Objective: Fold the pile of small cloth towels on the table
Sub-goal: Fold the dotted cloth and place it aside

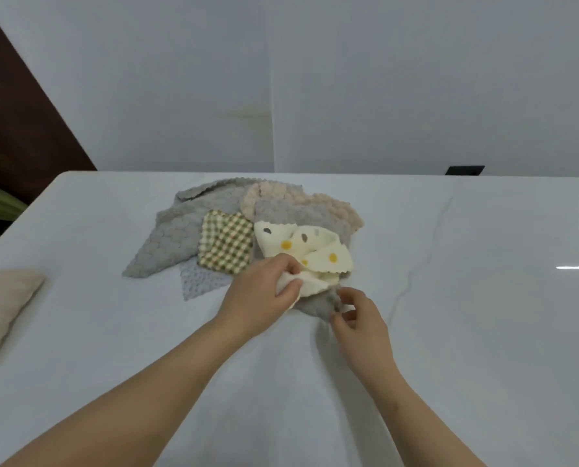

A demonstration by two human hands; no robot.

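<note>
A pile of small towels lies mid-table: a large grey scalloped towel [177, 235], a green-checked towel [225, 242], a peach towel [301, 200], a pale lace-like cloth [202, 281] and a cream towel with yellow and grey dots [315, 249] on top at the near right. My left hand [259, 298] is closed on the near edge of the cream dotted towel. My right hand [357, 315] pinches the corner of a grey towel [316, 306] that pokes out beneath the cream one.
A folded beige towel [1, 311] lies apart at the table's left edge. The white marble-look table [467, 315] stretches wide to the right and toward me. A white wall stands behind the table, with a dark panel at the far left.
</note>
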